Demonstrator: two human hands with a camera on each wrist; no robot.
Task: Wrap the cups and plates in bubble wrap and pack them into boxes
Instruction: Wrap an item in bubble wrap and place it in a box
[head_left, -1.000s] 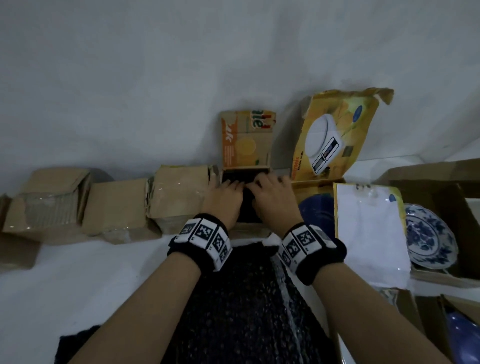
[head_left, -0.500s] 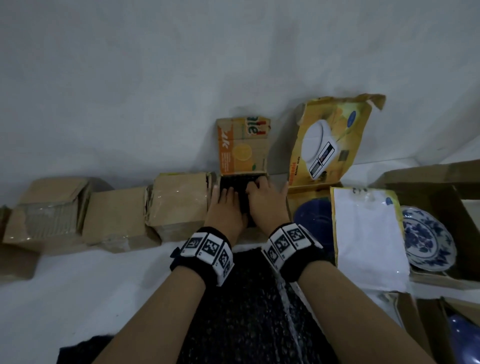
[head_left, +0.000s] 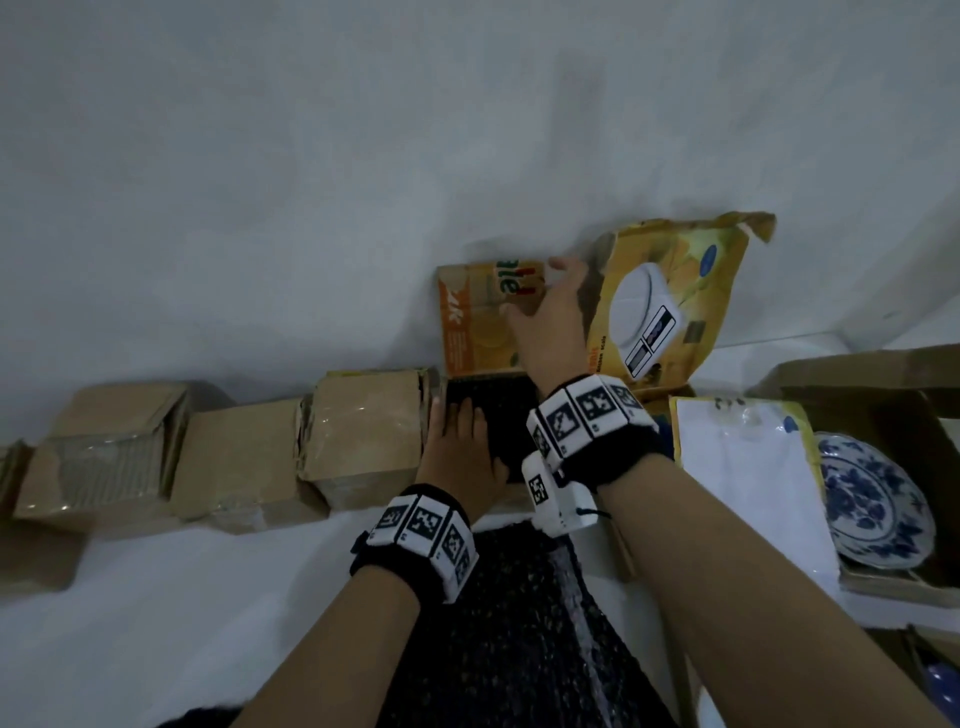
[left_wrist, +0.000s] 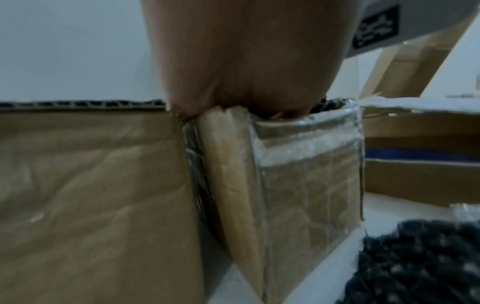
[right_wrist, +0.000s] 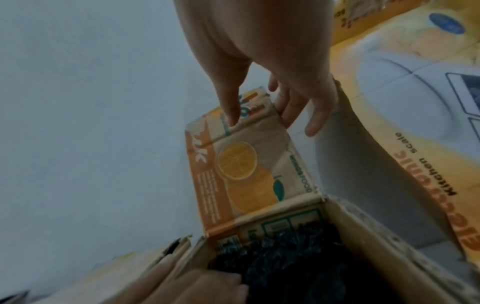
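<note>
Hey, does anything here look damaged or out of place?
The kitchen scale box leaning on the wall has a torn, crumpled top corner. The brown boxes on the left are creased, with loose tape. Nothing looks spilled.

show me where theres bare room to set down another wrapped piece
Bare white surface lies in front of the taped brown boxes, left of the black bubble wrap. Crowded: right side, around the patterned plate.
</note>
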